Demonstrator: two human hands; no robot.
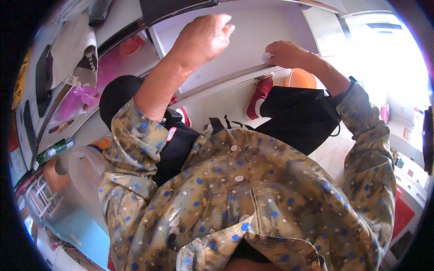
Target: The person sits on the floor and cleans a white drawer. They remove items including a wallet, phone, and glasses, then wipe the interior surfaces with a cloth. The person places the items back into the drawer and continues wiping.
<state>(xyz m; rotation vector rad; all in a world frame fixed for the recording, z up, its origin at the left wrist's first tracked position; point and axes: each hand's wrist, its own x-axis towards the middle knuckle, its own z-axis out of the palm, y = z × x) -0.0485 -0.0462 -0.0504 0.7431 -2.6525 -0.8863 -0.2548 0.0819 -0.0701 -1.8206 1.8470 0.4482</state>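
Observation:
My left hand is raised over a white, open drawer-like compartment, its fingers curled and no object showing in them. The inside of that palm is hidden from me. Between the fingers of my right hand is a small crumpled white wad, perhaps tissue or cloth. It is at the compartment's front edge, near the right end. Blue-flowered sleeves are pushed up both forearms.
Below the front edge stand an orange plastic container and my red shoe. Pink plastic bags and a pale cloth are on the left. A green bottle and a light-blue surface are lower left.

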